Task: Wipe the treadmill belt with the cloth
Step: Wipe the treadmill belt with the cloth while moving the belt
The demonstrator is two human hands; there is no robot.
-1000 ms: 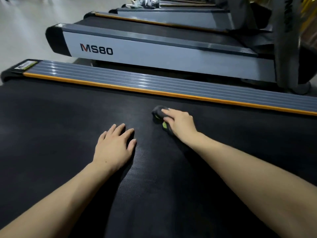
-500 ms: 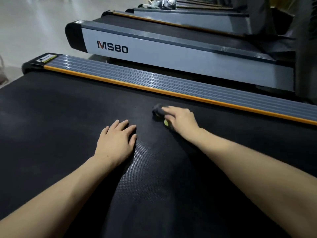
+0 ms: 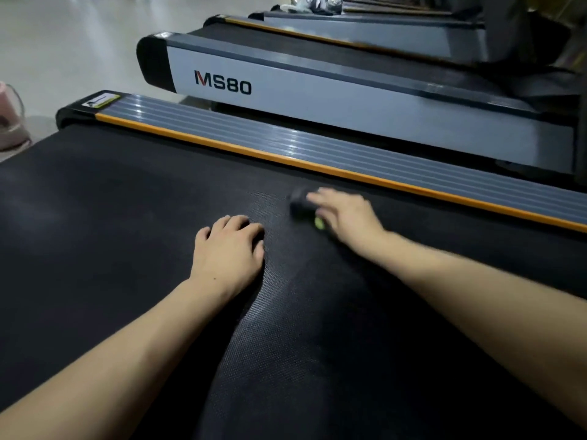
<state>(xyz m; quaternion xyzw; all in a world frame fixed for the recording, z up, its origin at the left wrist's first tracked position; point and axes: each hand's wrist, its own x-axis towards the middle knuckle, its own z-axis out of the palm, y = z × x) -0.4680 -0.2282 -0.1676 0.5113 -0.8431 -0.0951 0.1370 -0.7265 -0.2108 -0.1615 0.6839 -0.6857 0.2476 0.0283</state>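
The black treadmill belt point(image 3: 111, 217) fills most of the head view. My right hand point(image 3: 346, 214) presses a dark cloth point(image 3: 300, 203) with a bright green patch flat on the belt, close to the orange-edged side rail; the hand is blurred. Only the cloth's left end and the green spot show past my fingers. My left hand point(image 3: 230, 249) lies palm down on the belt, fingers slightly curled, holding nothing, a short way left of the cloth.
A grey ribbed side rail point(image 3: 317, 147) with an orange strip borders the belt's far side. Beyond it stands another treadmill marked MS80 point(image 3: 317, 93), then more treadmills. A pink object point(image 3: 9, 122) sits on the pale floor at the left.
The view has swung left, so the treadmills appear shifted right. My right hand with the cloth stays near the rail and is now blurred. My left hand's fingers have curled a little.
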